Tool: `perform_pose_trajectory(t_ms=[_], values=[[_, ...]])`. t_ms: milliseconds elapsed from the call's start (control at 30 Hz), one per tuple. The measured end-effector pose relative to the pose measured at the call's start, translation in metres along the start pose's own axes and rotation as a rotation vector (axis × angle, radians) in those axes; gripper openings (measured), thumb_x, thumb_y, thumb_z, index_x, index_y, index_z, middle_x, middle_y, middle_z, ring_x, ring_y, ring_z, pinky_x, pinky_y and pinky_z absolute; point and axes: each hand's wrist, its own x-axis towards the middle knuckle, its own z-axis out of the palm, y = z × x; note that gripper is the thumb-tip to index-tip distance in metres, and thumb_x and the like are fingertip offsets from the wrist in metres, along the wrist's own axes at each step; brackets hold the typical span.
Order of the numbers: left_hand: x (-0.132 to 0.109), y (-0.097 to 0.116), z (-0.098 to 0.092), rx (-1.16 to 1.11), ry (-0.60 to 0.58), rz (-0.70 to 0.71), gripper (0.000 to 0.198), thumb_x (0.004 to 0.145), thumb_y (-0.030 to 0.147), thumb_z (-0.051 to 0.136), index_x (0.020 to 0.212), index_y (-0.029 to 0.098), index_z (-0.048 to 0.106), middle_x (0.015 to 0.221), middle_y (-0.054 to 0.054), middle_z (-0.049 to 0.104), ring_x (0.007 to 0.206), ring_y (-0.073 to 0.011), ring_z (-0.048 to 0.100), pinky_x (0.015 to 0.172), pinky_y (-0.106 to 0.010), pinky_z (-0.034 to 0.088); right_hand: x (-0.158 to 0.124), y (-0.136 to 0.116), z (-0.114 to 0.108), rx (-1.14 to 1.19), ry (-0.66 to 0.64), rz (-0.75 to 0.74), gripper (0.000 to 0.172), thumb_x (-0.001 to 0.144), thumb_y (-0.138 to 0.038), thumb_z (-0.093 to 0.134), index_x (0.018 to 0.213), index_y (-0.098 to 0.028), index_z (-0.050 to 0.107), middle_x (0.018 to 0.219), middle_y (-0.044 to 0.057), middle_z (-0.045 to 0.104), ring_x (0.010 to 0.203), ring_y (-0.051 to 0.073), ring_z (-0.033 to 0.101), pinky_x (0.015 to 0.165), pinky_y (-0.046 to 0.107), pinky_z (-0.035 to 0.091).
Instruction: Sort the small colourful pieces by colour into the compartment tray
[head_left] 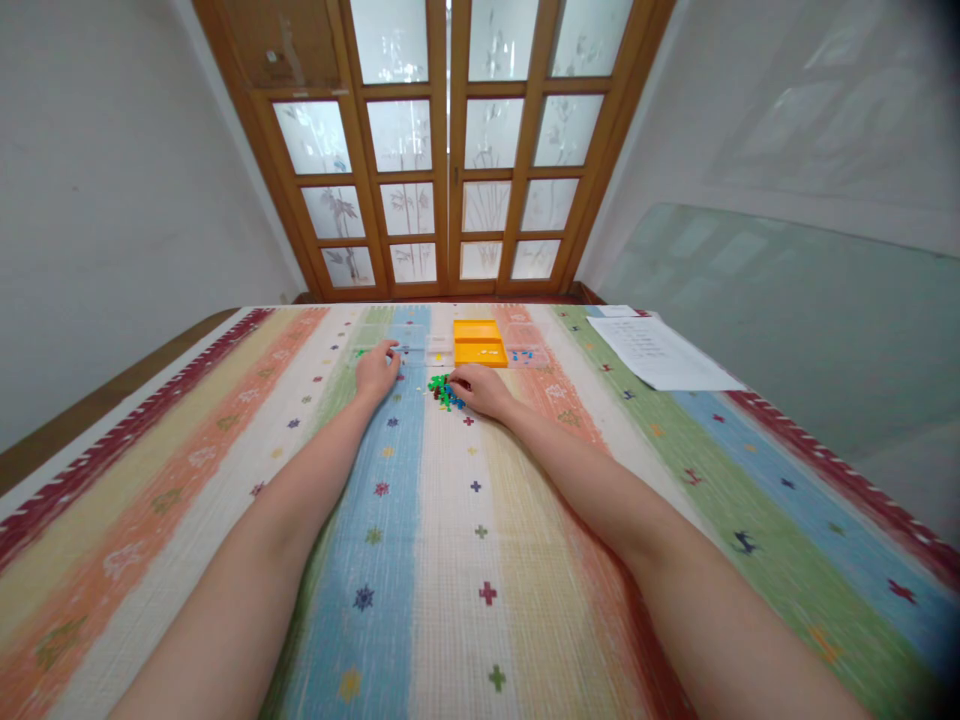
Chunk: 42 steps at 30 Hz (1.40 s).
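A pile of tiny coloured pieces (441, 390), green, blue, dark red and yellow, lies on the striped cloth. My right hand (481, 388) is at the pile's right side, fingers bent together and tips among the pieces; whatever they pinch is too small to make out. Over the clear, shallow boxes on the left (411, 338) is my left hand (377, 372). Its fingers are curled with the tips close together, and anything between them cannot be made out. Behind the pile, an orange box (480, 357) holds a few whitish pieces. Blue pieces (523, 356) lie in a clear box to its right.
The striped tablecloth (450, 560) covers the table. Printed paper sheets (664, 352) lie at the far right. Beyond the table's far edge stand wooden glazed doors (450, 170), and a pale glass-like panel (787, 310) is on the right.
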Motion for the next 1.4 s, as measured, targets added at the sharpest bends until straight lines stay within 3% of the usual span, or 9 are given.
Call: perform_pose_trajectory(t_ms=[267, 600, 833, 933, 1067, 1167, 1267, 1400], values=[[-0.006, -0.001, -0.003, -0.018, -0.043, 0.039, 0.031, 0.098, 0.029, 0.056, 0.124, 0.025, 0.072, 0.112, -0.007, 0.078, 0.109, -0.0262, 0.071, 0.100, -0.037, 0.049, -0.001, -0.014, -0.004, 0.008, -0.137, -0.317, 0.014, 0.091, -0.023, 0.068, 0.101, -0.022, 0.077, 0.105, 0.008, 0.070, 0.100, 0.024, 0.060, 0.090, 0.033, 0.043], [-0.014, 0.001, 0.000, -0.094, -0.183, 0.221, 0.027, 0.095, 0.028, 0.058, 0.116, 0.022, 0.075, 0.115, -0.007, 0.078, 0.110, -0.0262, 0.070, 0.103, -0.039, 0.051, 0.001, -0.021, -0.006, -0.040, -0.164, -0.348, 0.011, 0.094, -0.026, 0.065, 0.097, -0.021, 0.075, 0.102, 0.008, 0.067, 0.098, 0.024, 0.058, 0.088, 0.034, 0.041], [-0.015, 0.004, 0.002, -0.077, -0.247, 0.255, 0.025, 0.096, 0.029, 0.058, 0.112, 0.023, 0.077, 0.112, -0.007, 0.079, 0.103, -0.0255, 0.071, 0.100, -0.040, 0.052, 0.001, -0.020, -0.003, -0.006, -0.155, -0.333, 0.012, 0.097, -0.024, 0.064, 0.097, -0.021, 0.076, 0.104, 0.009, 0.070, 0.101, 0.024, 0.060, 0.091, 0.034, 0.042], [-0.017, 0.007, 0.000, -0.077, -0.268, 0.274, 0.024, 0.096, 0.030, 0.058, 0.110, 0.023, 0.077, 0.111, -0.007, 0.079, 0.103, -0.0256, 0.071, 0.099, -0.040, 0.053, 0.001, -0.021, -0.001, 0.069, -0.118, -0.266, 0.011, 0.096, -0.022, 0.064, 0.099, -0.020, 0.075, 0.104, 0.008, 0.072, 0.101, 0.022, 0.061, 0.092, 0.032, 0.044], [-0.017, 0.008, -0.001, -0.076, -0.290, 0.306, 0.024, 0.096, 0.031, 0.058, 0.108, 0.023, 0.078, 0.110, -0.006, 0.079, 0.101, -0.0249, 0.070, 0.098, -0.039, 0.052, 0.004, -0.016, 0.002, 0.227, 0.011, -0.006, 0.014, 0.098, -0.025, 0.059, 0.098, -0.019, 0.071, 0.093, 0.004, 0.073, 0.086, 0.018, 0.063, 0.081, 0.027, 0.045], [-0.017, 0.008, 0.000, -0.079, -0.301, 0.321, 0.024, 0.096, 0.031, 0.058, 0.107, 0.023, 0.078, 0.108, -0.006, 0.079, 0.099, -0.0243, 0.070, 0.097, -0.038, 0.052, 0.009, -0.006, 0.007, 0.352, 0.140, 0.108, 0.015, 0.095, -0.028, 0.058, 0.097, -0.019, 0.069, 0.087, 0.002, 0.071, 0.079, 0.017, 0.063, 0.076, 0.026, 0.046], [-0.017, 0.007, 0.000, -0.073, -0.304, 0.321, 0.024, 0.096, 0.032, 0.058, 0.108, 0.023, 0.078, 0.109, -0.006, 0.079, 0.099, -0.0246, 0.070, 0.096, -0.037, 0.052, 0.015, 0.007, 0.012, 0.439, 0.244, 0.177, 0.014, 0.091, -0.028, 0.059, 0.095, -0.019, 0.069, 0.089, 0.002, 0.072, 0.081, 0.017, 0.063, 0.077, 0.027, 0.049], [-0.019, 0.009, -0.001, -0.064, -0.306, 0.321, 0.025, 0.097, 0.032, 0.057, 0.108, 0.023, 0.078, 0.110, -0.006, 0.079, 0.099, -0.0241, 0.070, 0.095, -0.036, 0.052, 0.025, 0.017, 0.017, 0.563, 0.281, 0.305, 0.014, 0.087, -0.026, 0.063, 0.094, -0.019, 0.073, 0.094, 0.004, 0.075, 0.085, 0.018, 0.066, 0.083, 0.030, 0.055]])
